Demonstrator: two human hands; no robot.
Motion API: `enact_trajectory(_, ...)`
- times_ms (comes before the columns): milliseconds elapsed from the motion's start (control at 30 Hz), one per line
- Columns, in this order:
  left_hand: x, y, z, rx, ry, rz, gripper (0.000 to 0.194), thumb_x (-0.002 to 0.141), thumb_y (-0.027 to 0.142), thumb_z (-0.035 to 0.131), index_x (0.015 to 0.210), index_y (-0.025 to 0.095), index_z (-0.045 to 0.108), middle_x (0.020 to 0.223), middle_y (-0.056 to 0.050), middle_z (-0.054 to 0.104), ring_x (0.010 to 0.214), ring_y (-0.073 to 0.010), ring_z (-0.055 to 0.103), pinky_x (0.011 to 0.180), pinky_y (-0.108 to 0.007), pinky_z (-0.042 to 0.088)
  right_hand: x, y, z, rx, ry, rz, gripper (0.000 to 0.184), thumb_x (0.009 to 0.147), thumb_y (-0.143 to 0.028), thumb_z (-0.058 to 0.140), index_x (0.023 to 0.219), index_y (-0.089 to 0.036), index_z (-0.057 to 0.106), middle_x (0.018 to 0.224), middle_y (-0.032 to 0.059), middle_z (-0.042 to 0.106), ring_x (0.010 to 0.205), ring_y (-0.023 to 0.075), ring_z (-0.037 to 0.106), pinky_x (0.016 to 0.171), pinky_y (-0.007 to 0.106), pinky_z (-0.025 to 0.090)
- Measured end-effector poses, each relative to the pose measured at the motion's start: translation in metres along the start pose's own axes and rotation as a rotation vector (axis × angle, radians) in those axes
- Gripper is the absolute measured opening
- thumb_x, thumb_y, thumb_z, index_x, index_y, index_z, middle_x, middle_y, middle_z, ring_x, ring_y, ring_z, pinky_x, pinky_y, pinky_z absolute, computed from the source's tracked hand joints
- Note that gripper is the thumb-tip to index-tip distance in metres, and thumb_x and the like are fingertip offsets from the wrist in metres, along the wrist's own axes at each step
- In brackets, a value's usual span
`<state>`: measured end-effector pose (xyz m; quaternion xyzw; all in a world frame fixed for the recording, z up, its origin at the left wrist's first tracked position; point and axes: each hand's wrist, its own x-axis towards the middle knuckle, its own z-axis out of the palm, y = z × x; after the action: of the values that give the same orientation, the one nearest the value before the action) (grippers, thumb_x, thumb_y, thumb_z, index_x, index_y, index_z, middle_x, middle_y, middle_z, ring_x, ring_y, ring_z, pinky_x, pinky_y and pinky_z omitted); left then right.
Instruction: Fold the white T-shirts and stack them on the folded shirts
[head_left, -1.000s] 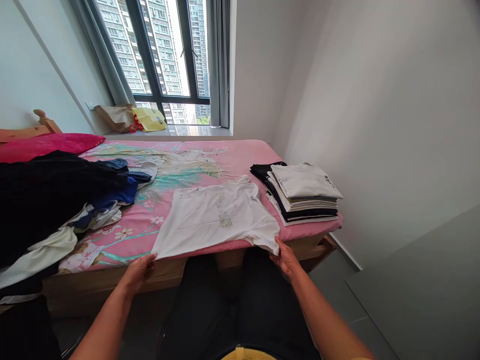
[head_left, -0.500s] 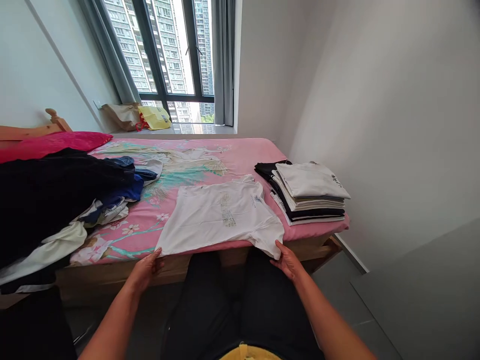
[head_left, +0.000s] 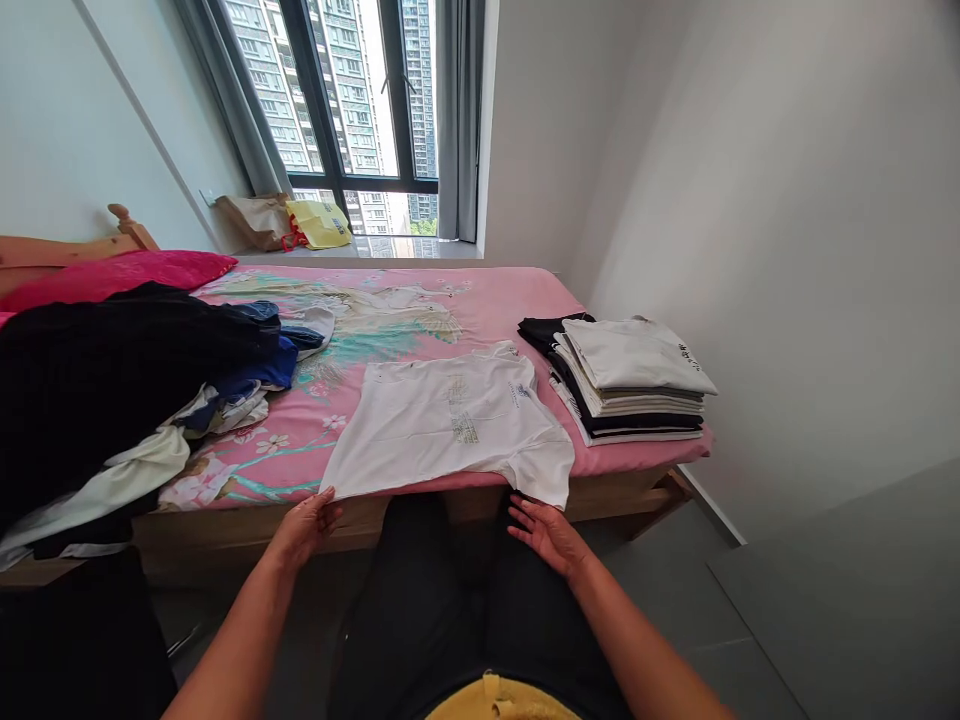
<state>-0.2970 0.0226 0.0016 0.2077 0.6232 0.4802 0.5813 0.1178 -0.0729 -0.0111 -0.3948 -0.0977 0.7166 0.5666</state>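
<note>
A white T-shirt with small printed text lies spread sideways on the bed, its sleeve hanging a little over the front edge. My left hand is at the near left corner of its hem, thumb and fingers pinching the cloth there. Just below the drooping sleeve is my right hand, palm turned up and fingers apart, holding nothing. To the right of the shirt stands a stack of folded shirts, white, black and beige, with a white one on top.
On the left of the bed lies a loose heap of clothes, mostly black, in front of a red pillow. A brown paper bag and a yellow bag rest on the windowsill. A wall rises at the right.
My right hand has let go of the sleeve edge and shifted left, its fingers opening. My left hand stays at the hem corner. The whole view has shifted slightly.
</note>
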Motion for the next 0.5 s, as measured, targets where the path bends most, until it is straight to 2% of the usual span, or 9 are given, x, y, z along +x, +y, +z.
enact_trajectory(133,0.002,0.005,-0.003,0.002,-0.002,0.0,0.018,0.069,0.021,0.07,0.079,0.017,0.056,0.066,0.001,0.063,0.055,-0.0127,0.063,0.046,-0.021,0.045,0.022,0.011,0.03,0.168,0.226,0.005,0.022,0.072,-0.031,0.07,0.088,-0.021,0.059,0.084,0.0005,0.065,0.076,0.0151,0.063,0.066,0.031,0.054)
enact_trajectory(233,0.003,0.006,-0.006,0.004,0.002,0.0,0.018,0.068,0.02,0.071,0.078,0.017,0.056,0.066,0.003,0.062,0.055,-0.012,0.062,0.047,-0.021,0.045,0.033,0.012,0.044,0.238,0.37,-0.025,0.018,0.073,-0.032,0.069,0.08,-0.02,0.057,0.069,-0.0027,0.061,0.061,0.0108,0.059,0.056,0.025,0.051)
enact_trajectory(400,0.003,0.007,-0.001,0.011,-0.023,-0.022,0.029,0.062,0.026,0.077,0.082,0.016,0.059,0.068,0.0,0.063,0.054,-0.0144,0.062,0.044,-0.022,0.044,0.035,0.02,0.051,0.056,0.353,-0.158,0.029,0.06,-0.03,0.078,0.077,-0.016,0.059,0.072,-0.0021,0.061,0.06,0.0097,0.057,0.051,0.023,0.051)
enact_trajectory(500,0.001,0.011,0.005,0.012,-0.016,-0.022,0.029,0.061,0.026,0.077,0.081,0.015,0.059,0.064,-0.001,0.062,0.051,-0.0139,0.061,0.043,-0.022,0.042,0.037,0.022,0.054,-0.088,0.412,-0.246,0.035,0.054,-0.031,0.081,0.077,-0.016,0.059,0.071,-0.0021,0.06,0.061,0.0108,0.056,0.048,0.022,0.05)
